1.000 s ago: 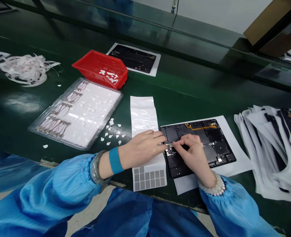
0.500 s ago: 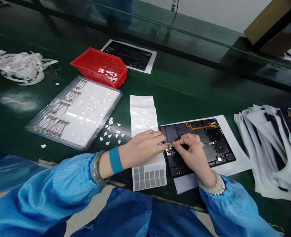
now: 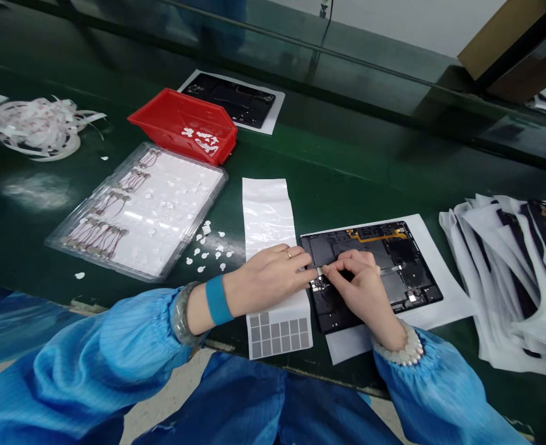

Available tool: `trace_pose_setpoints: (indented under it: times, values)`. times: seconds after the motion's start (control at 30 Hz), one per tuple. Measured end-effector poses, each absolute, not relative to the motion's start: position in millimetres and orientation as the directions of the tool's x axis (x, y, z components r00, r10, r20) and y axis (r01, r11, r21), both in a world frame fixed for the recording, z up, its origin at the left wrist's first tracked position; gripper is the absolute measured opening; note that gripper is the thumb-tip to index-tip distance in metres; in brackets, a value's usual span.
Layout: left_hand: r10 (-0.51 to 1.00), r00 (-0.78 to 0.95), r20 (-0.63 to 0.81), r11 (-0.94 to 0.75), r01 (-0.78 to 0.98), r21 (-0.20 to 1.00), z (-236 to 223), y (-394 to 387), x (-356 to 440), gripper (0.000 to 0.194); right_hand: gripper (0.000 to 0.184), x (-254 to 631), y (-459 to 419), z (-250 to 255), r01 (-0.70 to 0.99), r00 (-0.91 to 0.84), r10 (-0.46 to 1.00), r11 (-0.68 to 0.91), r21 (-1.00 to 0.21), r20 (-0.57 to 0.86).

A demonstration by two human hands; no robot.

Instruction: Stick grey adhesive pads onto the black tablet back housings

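Observation:
In front of me a black tablet housing lies on a white sheet, its inside facing up, with an orange flex cable along the far edge. My right hand is over the middle of it, thumb and forefinger pinched at a small pale piece by the left-side connectors; the piece is too small to name. From the left, my left hand reaches to the same spot, fingers bent and close together; what its fingertips hold is hidden. Under that hand lies a white backing strip with grey square stickers.
Left stands a clear tray of small wired parts, with white round tabs beside it. Behind are a red bin and another tablet housing. Peeled tape lies far left, sleeved parts at right.
Behind the red bin, the far tablet housing and its sheet have slid a little left. Both my hands stay at nearly the same spot on the near housing.

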State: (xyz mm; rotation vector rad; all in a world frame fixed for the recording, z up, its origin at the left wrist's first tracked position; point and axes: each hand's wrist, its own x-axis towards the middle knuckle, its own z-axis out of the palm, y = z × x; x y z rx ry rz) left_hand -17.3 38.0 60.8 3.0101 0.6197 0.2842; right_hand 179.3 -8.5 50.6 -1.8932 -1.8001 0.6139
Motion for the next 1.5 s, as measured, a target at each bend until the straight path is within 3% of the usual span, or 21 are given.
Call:
trace_pose_setpoints:
  times: [0.3, 0.47, 0.67, 0.77, 0.93, 1.2, 1.5]
  values:
    - [0.386, 0.899, 0.204, -0.92, 0.392, 0.011, 60.1, 35.2, -13.1, 0.019, 0.026, 180.1, -8.8, 49.3, 0.827, 0.022, 0.999, 0.001, -0.562, 0.034]
    - [0.37, 0.912, 0.176, -0.924, 0.38, -0.027, 63.1, 33.7, -12.4, 0.022, 0.029, 190.2, -7.9, 59.6, 0.849, -0.1, 0.995, 0.096, -0.52, 0.02]
    - [0.311, 0.936, 0.166, -0.949, 0.316, -0.002, 68.9, 46.5, -9.5, 0.021, 0.025, 216.4, -6.6, 68.6, 0.821, 0.011, 0.976, 0.116, -0.558, 0.219]
    - [0.286, 0.947, 0.147, -0.958, 0.287, 0.011, 72.1, 58.1, -3.7, 0.021, 0.023, 221.4, -6.0, 60.4, 0.809, -0.053, 0.98, 0.155, -0.568, 0.192]
    - [0.23, 0.968, 0.1, -0.973, 0.227, 0.039, 74.0, 70.6, 6.1, 0.016, 0.022, 220.7, -3.3, 44.7, 0.863, -0.132, 0.974, 0.203, -0.462, 0.182]
    - [0.224, 0.974, 0.031, -0.971, 0.22, 0.1, 75.2, 81.2, 8.2, 0.011, 0.023, 220.3, -2.6, 48.4, 0.857, -0.141, 0.979, 0.194, -0.477, 0.145]
    - [0.249, 0.967, 0.06, -0.959, 0.237, 0.152, 72.9, 81.6, 6.5, 0.015, 0.023, 221.3, -2.2, 46.2, 0.856, -0.147, 0.978, 0.201, -0.477, 0.149]
